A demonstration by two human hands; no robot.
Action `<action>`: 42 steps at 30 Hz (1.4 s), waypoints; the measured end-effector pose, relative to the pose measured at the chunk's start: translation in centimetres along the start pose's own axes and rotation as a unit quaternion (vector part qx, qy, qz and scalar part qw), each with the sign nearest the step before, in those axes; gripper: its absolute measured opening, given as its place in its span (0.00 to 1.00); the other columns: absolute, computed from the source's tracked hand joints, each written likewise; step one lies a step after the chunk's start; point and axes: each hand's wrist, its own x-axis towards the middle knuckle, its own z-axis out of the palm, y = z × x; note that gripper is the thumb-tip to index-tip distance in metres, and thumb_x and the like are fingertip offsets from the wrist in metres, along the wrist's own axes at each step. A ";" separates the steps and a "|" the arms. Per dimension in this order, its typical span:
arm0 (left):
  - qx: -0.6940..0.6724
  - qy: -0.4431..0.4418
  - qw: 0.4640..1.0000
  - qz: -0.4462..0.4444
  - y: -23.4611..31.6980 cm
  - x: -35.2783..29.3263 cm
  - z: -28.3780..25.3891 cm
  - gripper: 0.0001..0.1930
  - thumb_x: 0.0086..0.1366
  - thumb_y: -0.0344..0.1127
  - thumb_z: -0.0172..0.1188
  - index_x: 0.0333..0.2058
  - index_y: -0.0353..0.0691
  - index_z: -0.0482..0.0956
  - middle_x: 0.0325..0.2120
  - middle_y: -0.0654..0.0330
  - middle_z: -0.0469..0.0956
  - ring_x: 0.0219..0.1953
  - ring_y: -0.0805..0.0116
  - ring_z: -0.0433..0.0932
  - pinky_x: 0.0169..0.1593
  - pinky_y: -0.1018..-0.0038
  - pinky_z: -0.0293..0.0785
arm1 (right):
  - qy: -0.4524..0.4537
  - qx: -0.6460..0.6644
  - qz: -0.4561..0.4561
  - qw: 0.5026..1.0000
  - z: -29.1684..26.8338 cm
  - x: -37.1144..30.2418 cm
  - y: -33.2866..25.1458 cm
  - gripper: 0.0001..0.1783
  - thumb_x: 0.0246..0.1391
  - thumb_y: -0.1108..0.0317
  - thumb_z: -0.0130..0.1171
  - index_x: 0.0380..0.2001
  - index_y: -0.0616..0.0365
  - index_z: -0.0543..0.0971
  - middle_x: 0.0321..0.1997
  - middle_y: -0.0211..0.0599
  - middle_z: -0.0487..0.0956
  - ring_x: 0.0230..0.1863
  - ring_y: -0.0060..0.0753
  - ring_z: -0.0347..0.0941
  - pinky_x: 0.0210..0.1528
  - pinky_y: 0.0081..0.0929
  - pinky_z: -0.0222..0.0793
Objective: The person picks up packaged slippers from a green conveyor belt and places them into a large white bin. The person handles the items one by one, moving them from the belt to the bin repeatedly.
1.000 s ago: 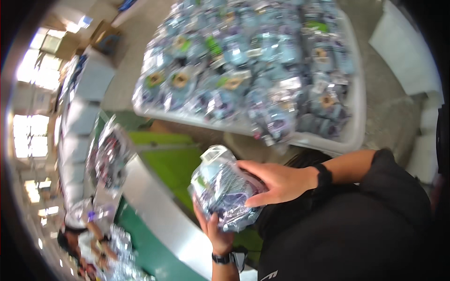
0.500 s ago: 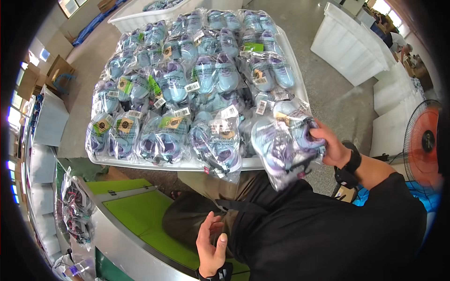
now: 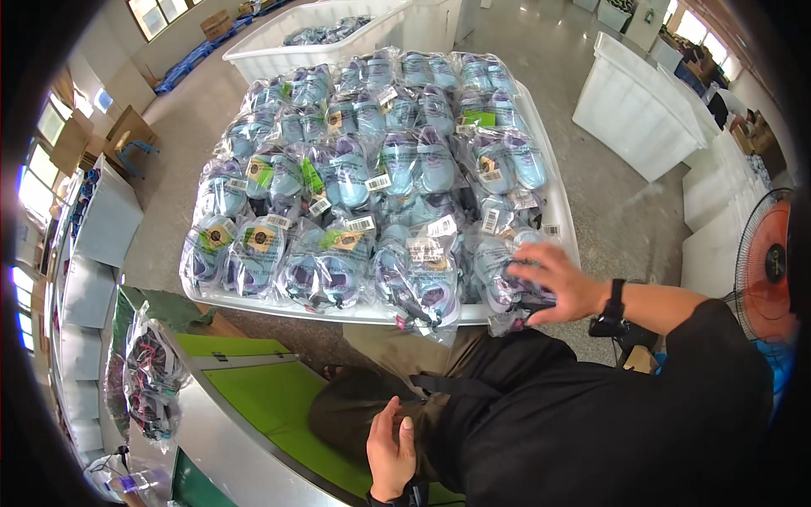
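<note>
Bagged shoes (image 3: 492, 272), under right hand (image 3: 559, 286) (spread)

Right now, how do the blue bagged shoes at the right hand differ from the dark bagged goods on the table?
The blue bagged shoes have purple parts; the dark bagged goods, reddish ones. The blue shoes lie at the near edge of the white bin; the dark goods, on the silvery table. Both are in clear plastic.
</note>
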 end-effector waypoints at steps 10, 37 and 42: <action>-0.013 0.031 0.999 0.020 0.3 -0.2 -1.3 0.20 0.68 0.35 0.61 0.57 0.38 0.76 0.44 0.50 0.81 0.43 0.57 0.83 0.47 0.67 0.79 | -0.010 -0.011 0.028 1.000 2.9 1.6 -1.5 0.39 0.42 0.53 0.75 0.59 0.53 0.77 0.68 0.45 0.64 0.70 0.56 0.56 0.73 0.54 0.48; 0.260 0.675 0.637 -0.266 -24.0 -23.7 -38.6 0.23 0.61 0.43 0.67 0.48 0.30 0.81 0.47 0.44 0.81 0.52 0.46 0.78 0.58 0.59 0.71 | -0.115 0.183 -0.224 0.950 2.5 10.4 -16.0 0.28 0.41 0.73 0.63 0.50 0.65 0.74 0.42 0.48 0.75 0.41 0.48 0.73 0.46 0.38 0.70; 0.284 0.724 0.524 -0.347 -29.7 -27.9 -45.2 0.29 0.60 0.49 0.66 0.50 0.28 0.79 0.49 0.40 0.80 0.53 0.42 0.77 0.59 0.55 0.70 | -0.112 0.165 -0.246 0.949 3.5 11.7 -18.2 0.27 0.41 0.72 0.65 0.48 0.65 0.75 0.38 0.47 0.77 0.37 0.47 0.75 0.42 0.38 0.72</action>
